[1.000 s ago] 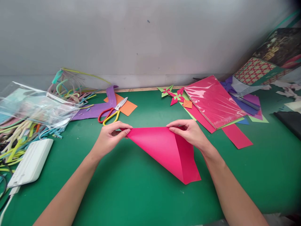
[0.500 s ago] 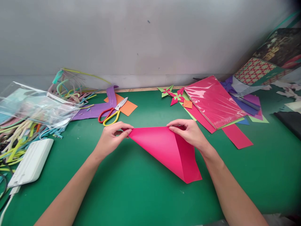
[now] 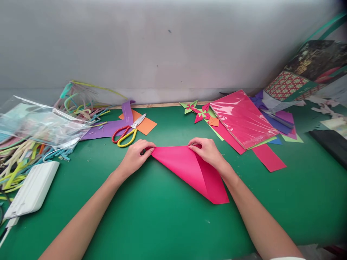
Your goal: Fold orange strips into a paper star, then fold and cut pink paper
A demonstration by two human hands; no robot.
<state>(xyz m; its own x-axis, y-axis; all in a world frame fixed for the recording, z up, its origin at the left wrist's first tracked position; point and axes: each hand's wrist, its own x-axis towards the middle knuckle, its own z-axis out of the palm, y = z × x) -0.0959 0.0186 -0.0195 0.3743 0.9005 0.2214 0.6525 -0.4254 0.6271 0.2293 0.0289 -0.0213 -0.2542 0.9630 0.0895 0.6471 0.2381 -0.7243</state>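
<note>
A pink paper sheet is folded over on itself diagonally above the green table, its lower right part curling open in a loose bend. My left hand pinches its upper left corner between thumb and forefinger. At the top edge, right of centre, my right hand pinches the paper, with the darker inner layer showing below it. Scissors with one red and one yellow handle lie behind my left hand, on purple paper and orange paper.
Wrapped pink paper and folded paper stars lie back right. Coloured strips, a clear plastic bag and a white device are at left. A black object sits far right. The wall stands behind the green table.
My right hand has moved slightly left along the top edge, nearer my left hand. The paper's lower flap has shifted up and left a little, and the view has turned slightly.
</note>
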